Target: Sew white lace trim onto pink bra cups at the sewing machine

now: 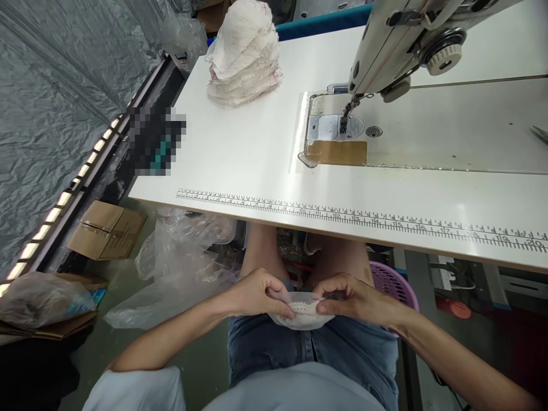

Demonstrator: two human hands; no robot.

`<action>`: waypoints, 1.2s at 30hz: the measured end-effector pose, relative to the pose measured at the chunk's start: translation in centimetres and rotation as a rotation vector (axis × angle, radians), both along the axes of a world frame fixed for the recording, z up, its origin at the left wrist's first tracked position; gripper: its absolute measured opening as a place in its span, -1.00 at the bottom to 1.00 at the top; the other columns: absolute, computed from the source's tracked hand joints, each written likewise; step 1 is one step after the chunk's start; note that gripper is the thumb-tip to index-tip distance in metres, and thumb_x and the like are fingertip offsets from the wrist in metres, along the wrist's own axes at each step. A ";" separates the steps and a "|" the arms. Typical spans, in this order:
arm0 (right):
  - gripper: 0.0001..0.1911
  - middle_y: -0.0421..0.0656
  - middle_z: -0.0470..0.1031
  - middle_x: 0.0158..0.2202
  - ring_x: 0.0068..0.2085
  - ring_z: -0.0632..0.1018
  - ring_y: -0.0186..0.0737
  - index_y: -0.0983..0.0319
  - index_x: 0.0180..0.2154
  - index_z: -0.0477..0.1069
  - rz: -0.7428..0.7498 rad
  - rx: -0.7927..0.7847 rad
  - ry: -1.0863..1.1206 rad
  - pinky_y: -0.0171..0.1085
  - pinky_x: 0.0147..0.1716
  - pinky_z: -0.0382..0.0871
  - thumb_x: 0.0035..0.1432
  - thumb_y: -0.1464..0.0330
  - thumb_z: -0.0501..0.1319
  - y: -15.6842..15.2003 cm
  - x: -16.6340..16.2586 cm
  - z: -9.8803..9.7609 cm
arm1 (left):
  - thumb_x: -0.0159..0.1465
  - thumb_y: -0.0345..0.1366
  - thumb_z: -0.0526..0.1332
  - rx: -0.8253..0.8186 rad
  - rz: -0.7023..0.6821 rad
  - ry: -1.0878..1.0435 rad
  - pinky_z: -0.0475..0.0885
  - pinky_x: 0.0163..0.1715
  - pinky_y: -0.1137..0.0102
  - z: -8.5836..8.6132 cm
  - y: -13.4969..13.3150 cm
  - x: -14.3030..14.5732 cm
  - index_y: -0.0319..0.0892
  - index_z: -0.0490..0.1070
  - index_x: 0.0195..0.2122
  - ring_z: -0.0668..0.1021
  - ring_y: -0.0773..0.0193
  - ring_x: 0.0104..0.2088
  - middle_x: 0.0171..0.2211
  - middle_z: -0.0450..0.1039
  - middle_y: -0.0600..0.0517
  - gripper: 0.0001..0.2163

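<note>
A small piece of thin white fabric (303, 321) with a bumpy, lace-like edge is stretched between my two hands, just above my lap. My left hand (268, 294) pinches its left side between thumb and fingers. On the other side, my right hand (342, 295) grips the right end the same way. Both hands are below the front edge of the sewing table (240, 165). Part of the fabric is hidden under my fingers. A stack of white cloth pieces (246, 57) sits at the far left of the tabletop.
A sewing machine (385, 51) stands on the table's right, with its presser foot (345, 121) over the needle plate. A printed ruler (342, 217) runs along the front edge. Below are a purple basket (396, 285), a cardboard box (107, 231) and clear plastic bags (180, 268).
</note>
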State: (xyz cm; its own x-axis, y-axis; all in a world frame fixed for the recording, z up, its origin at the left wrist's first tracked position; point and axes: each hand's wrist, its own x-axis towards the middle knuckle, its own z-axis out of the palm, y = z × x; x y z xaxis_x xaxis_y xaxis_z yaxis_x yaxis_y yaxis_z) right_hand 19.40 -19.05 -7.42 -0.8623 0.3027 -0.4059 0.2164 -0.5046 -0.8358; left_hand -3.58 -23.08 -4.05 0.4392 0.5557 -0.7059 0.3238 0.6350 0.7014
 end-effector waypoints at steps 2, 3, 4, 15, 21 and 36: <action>-0.67 -0.13 0.49 -0.37 -0.34 0.44 -0.27 0.31 -0.31 0.53 -0.004 0.000 -0.008 -0.33 -0.33 0.28 0.05 0.15 0.29 -0.1 0.3 -0.2 | -0.07 -0.25 0.40 0.000 0.000 0.005 0.29 -0.52 0.55 0.0 -0.1 0.0 -0.29 0.57 -0.46 0.43 0.42 -0.54 -0.56 0.48 0.06 -0.79; -0.67 -0.13 0.49 -0.37 -0.33 0.44 -0.27 0.31 -0.31 0.53 -0.004 0.004 -0.013 -0.32 -0.32 0.29 0.05 0.15 0.29 -0.1 0.4 -0.3 | -0.06 -0.26 0.40 0.001 0.000 0.012 0.28 -0.53 0.56 0.1 -0.1 -0.1 -0.29 0.56 -0.47 0.42 0.43 -0.54 -0.57 0.47 0.07 -0.80; -0.66 -0.13 0.49 -0.37 -0.33 0.44 -0.26 0.31 -0.32 0.53 -0.004 0.007 -0.017 -0.32 -0.32 0.29 0.05 0.14 0.28 -0.2 0.5 -0.3 | -0.06 -0.26 0.40 0.003 -0.001 0.020 0.26 -0.54 0.56 0.1 -0.1 -0.1 -0.29 0.56 -0.48 0.40 0.44 -0.55 -0.58 0.46 0.08 -0.81; -0.67 -0.22 0.42 -0.45 -0.38 0.39 -0.31 0.28 -0.35 0.49 -0.039 0.149 0.007 -0.36 -0.37 0.24 -0.03 0.13 0.33 -0.4 -0.1 0.5 | -0.07 -0.21 0.39 -0.004 0.033 0.054 0.20 -0.56 0.54 -0.3 -0.4 -0.2 -0.30 0.51 -0.56 0.34 0.46 -0.60 -0.64 0.40 0.09 -0.78; -0.62 -0.22 0.40 -0.46 -0.39 0.39 -0.30 0.29 -0.38 0.45 -0.088 0.199 -0.056 -0.34 -0.38 0.24 0.00 0.07 0.28 -0.8 -0.4 0.7 | -0.07 -0.21 0.40 0.016 0.047 0.078 0.21 -0.54 0.53 -0.2 -0.5 0.0 -0.31 0.49 -0.56 0.35 0.43 -0.57 -0.61 0.40 0.08 -0.77; -0.62 -0.23 0.35 -0.48 -0.45 0.31 -0.34 0.26 -0.33 0.42 -0.040 0.376 -0.078 -0.38 -0.48 0.13 0.12 0.05 0.17 -1.4 -0.5 1.0 | -0.01 -0.20 0.35 0.044 0.013 0.052 0.19 -0.55 0.55 -0.4 -0.7 1.0 -0.30 0.54 -0.45 0.35 0.43 -0.55 -0.58 0.41 0.07 -0.77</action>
State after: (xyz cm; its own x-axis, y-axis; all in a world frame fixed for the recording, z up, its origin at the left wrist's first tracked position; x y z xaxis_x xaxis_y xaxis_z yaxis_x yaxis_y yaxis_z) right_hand 18.85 -20.40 -6.38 -0.8178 0.4752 -0.3245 0.2733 -0.1755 -0.9458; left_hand -2.61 -23.80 -4.45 0.3953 0.5924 -0.7020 0.3523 0.6080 0.7114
